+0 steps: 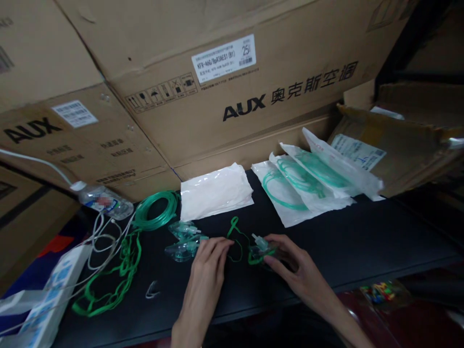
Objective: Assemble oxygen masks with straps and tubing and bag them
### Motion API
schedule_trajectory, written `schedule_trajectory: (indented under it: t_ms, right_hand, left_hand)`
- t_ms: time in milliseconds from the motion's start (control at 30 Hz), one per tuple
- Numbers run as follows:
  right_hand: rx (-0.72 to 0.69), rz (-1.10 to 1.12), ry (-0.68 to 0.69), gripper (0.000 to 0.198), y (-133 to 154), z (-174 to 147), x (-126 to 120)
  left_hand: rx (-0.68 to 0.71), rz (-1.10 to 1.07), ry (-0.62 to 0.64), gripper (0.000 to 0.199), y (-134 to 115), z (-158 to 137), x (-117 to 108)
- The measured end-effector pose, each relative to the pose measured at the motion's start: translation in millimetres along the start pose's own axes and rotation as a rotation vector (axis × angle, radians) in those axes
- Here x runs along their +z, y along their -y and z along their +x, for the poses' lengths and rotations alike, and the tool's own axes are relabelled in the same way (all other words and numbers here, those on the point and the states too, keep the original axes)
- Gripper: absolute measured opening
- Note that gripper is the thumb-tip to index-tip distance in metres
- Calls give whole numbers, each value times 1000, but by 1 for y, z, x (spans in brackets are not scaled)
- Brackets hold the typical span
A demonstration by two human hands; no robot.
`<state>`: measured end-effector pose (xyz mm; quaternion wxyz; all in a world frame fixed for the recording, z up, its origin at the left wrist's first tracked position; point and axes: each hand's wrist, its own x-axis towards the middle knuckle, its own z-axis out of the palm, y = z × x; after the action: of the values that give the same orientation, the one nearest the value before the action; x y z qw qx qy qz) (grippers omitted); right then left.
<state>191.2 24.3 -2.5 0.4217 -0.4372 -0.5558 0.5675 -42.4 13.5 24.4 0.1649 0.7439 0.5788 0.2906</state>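
Note:
My right hand (290, 256) is closed around a small clear-green oxygen mask (260, 245), thumb and fingers on its right side. From the mask a green elastic strap (234, 225) trails left in loops over the dark tabletop. My left hand (210, 266) has its fingers pinched together on that strap, beside the mask. Just behind the left hand lie more clear-green masks (184, 232), partly hidden by the fingers. Further left is a tangle of green elastic straps (125, 270), next to a coil of green tubing (157, 210).
White pouches (217, 191) lie behind my hands, with clear-fronted packs of green tubing (286, 183) to their right. Large cardboard boxes (253, 130) stand at the back. An open carton (406, 145) is at right. A plastic bottle (105, 200), white cables and small metal strips (152, 290) are at left.

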Motion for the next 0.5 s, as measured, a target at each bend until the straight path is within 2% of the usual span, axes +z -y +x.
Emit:
schedule_trajectory:
  t_ms: [100,233,400,500]
  right_hand:
    - [19,122,6,31,1,0,-1]
    - [33,280,23,35,1,0,-2]
    - [25,430,29,38,6,3,-4]
    - [41,501,8,40,7,6,-5]
  left_hand:
    - [58,156,120,33,4,16,0]
    - [106,235,185,27,3,33,7]
    - [91,118,213,22,-6,42,6]
    - [72,-5,173,20,-11,40,3]
